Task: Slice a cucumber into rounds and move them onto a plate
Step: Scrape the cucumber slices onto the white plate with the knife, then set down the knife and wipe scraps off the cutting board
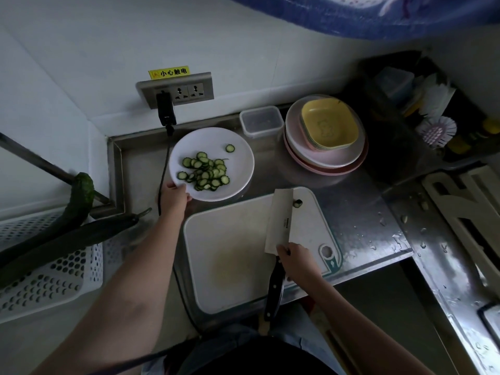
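- Your left hand [174, 196] grips the near-left rim of the white plate [238, 147], which carries the cucumber rounds [207, 171].
- Your right hand [296, 259] holds the cleaver [280, 220] flat on the cutting board [232, 239].
- One slice [298, 203] lies at the board's far edge.

1. Setting: a small kitchen, likely domestic.
2. Work surface: stainless steel table [357, 212] with a raised back lip, water droplets on the right side.
3. White cutting board [238, 239] on it, cleaver [280, 220] laid across.
4. Stack of plates and yellow dishes [326, 133] at the back, beside a clear plastic food container [261, 121].
5. Wall socket panel [176, 89] with a yellow warning label.
6. Dish brush [439, 129] in a dark corner rack.
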Motion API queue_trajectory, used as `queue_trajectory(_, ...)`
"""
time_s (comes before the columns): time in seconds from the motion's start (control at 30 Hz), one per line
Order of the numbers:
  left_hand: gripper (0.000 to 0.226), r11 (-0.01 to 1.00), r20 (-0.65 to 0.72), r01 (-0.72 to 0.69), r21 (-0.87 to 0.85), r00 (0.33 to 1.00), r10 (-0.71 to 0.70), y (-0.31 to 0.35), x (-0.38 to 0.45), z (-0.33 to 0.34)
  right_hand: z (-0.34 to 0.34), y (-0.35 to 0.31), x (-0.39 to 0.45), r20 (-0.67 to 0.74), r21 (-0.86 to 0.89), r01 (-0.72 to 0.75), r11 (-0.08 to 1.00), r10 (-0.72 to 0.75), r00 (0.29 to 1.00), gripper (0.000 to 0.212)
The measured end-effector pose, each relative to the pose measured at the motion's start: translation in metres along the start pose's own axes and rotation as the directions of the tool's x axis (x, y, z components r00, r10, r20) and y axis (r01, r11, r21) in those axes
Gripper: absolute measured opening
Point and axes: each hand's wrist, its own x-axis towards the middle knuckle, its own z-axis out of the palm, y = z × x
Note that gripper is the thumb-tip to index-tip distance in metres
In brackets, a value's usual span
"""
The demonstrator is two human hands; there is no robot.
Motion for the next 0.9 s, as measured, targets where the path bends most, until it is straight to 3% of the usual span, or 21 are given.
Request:
queue_trajectory(0.07, 0.022, 1.000, 0.002, -0.017, 0.002, 1.000, 0.017, -0.005, -0.002, 0.001, -0.001, 0.000, 0.002, 0.009, -0.003, -0.007, 1.000, 0.007, 1.000, 0.037)
queue_trajectory(0.13, 0.036, 0.978, -0.040, -0.121, 0.169, 0.991, 0.130, -0.006, -0.013, 0.001, 0.000, 0.001, 0.003, 0.005, 0.009, 0.012, 1.000, -0.013, 1.000, 0.035)
queue_trajectory(0.2, 0.042, 0.858, -0.046, -0.305, 0.413, 0.934, 0.354, -0.007, -0.030, 0.002, 0.000, 0.002, 0.003, -0.024, 0.065, 0.060, 0.996, -0.058, 0.998, 0.031)
queue_trajectory(0.27, 0.039, 0.755, -0.021, -0.422, 0.501, 0.867, 0.498, -0.015, -0.050, 0.002, -0.001, 0.003, 0.000, -0.064, 0.178, 0.102, 0.979, -0.092, 0.994, 0.032)
queue_trajectory(0.37, 0.025, 0.595, 0.164, -0.562, 0.575, 0.791, 0.589, -0.042, -0.075, 0.001, -0.013, 0.006, -0.004, -0.161, 0.265, 0.148, 0.953, -0.107, 0.981, 0.032)
queue_trajectory(0.43, 0.026, 0.468, 0.311, -0.660, 0.588, 0.718, 0.622, -0.062, -0.090, 0.001, -0.028, 0.011, -0.004, -0.236, 0.217, 0.183, 0.959, -0.130, 0.963, 0.031)
queue_trajectory(0.5, 0.026, 0.415, 0.379, -0.696, 0.586, 0.688, 0.619, -0.075, -0.107, -0.002, -0.047, 0.018, -0.003, -0.333, 0.093, 0.205, 0.974, -0.164, 0.929, 0.029)
queue_trajectory(0.63, 0.026, 0.397, 0.362, -0.667, 0.631, 0.705, 0.610, -0.095, -0.123, -0.012, -0.083, 0.041, 0.002, -0.384, -0.221, 0.165, 0.961, -0.241, 0.891, 0.027)
queue_trajectory(0.77, 0.028, 0.408, 0.292, -0.599, 0.689, 0.745, 0.599, -0.100, -0.138, -0.009, -0.098, 0.041, 0.014, -0.279, -0.437, 0.134, 0.890, -0.276, 0.920, 0.024)
queue_trajectory(0.9, 0.027, 0.512, 0.171, -0.525, 0.680, 0.793, 0.585, -0.111, -0.159, 0.001, -0.089, 0.039, 0.012, -0.113, -0.523, 0.282, 0.805, -0.393, 0.913, 0.020)
